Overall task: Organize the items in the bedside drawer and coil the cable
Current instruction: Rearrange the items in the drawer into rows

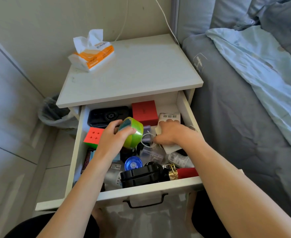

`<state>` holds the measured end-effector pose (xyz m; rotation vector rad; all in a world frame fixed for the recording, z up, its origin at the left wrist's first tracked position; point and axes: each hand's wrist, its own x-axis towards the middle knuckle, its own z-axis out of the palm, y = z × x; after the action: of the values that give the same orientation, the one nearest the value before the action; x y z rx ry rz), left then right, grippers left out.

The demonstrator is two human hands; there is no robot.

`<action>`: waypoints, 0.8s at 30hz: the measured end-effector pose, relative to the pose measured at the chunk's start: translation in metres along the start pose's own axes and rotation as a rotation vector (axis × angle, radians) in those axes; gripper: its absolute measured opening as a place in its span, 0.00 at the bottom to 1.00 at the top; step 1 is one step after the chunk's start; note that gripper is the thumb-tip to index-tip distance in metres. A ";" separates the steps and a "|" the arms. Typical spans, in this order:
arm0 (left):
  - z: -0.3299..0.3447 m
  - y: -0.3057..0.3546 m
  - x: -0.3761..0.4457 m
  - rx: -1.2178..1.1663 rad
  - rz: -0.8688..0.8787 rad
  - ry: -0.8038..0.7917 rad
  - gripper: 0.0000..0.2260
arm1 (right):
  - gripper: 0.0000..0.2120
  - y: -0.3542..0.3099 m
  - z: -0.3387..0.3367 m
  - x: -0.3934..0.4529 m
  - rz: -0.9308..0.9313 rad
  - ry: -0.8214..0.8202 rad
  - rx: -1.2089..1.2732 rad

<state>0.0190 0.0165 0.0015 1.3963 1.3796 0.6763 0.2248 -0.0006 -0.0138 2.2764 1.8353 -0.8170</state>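
In the open drawer point(184, 104), the left hand point(112, 140) curls round a green tape roll point(134, 133), lifted above the clutter. At its 3 o'clock, the right hand point(171, 133) lies knuckles-up on white card packaging point(169, 117); whether its curled fingers grip anything I cannot tell. The white cable point(147, 140) loops between both hands, just by the right fingertips.

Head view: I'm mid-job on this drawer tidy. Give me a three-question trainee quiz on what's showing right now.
1. True or false: the left hand grips the green tape roll.
2. Which item lies at the back of the drawer, beside the black case? A) red box B) tissue pack C) blue disc
3. Fill in: the puzzle cube lies against the drawer's ____ wall.

Key
1. True; its fingers curl round the roll, held above the clutter.
2. A, the red box. The tissue pack lies on the nightstand top; the blue disc lies nearer the front.
3. Left.
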 end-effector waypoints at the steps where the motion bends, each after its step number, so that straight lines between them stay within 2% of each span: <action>1: 0.001 0.001 -0.001 -0.002 -0.002 -0.010 0.31 | 0.39 -0.003 0.000 0.003 0.023 0.022 0.007; 7: 0.004 -0.002 -0.009 0.010 0.049 -0.074 0.30 | 0.43 -0.001 0.001 0.020 0.211 0.186 0.146; 10: 0.004 -0.005 -0.009 0.035 0.064 -0.083 0.31 | 0.51 0.003 0.005 0.030 0.255 0.208 0.139; 14: 0.005 -0.006 -0.007 0.059 0.077 -0.087 0.33 | 0.54 0.007 0.002 0.042 0.267 0.189 0.090; 16: 0.006 -0.006 -0.006 0.066 0.086 -0.086 0.33 | 0.52 0.007 0.003 0.046 0.273 0.205 0.095; 21: 0.010 -0.006 -0.003 0.089 0.094 -0.089 0.33 | 0.38 -0.004 -0.001 0.038 0.258 0.366 0.066; 24: 0.010 -0.004 -0.001 0.063 0.091 -0.076 0.30 | 0.34 -0.010 -0.009 0.021 0.239 0.423 0.141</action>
<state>0.0263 0.0121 -0.0054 1.5277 1.2937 0.6371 0.2216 0.0243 -0.0137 2.8665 1.6347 -0.4666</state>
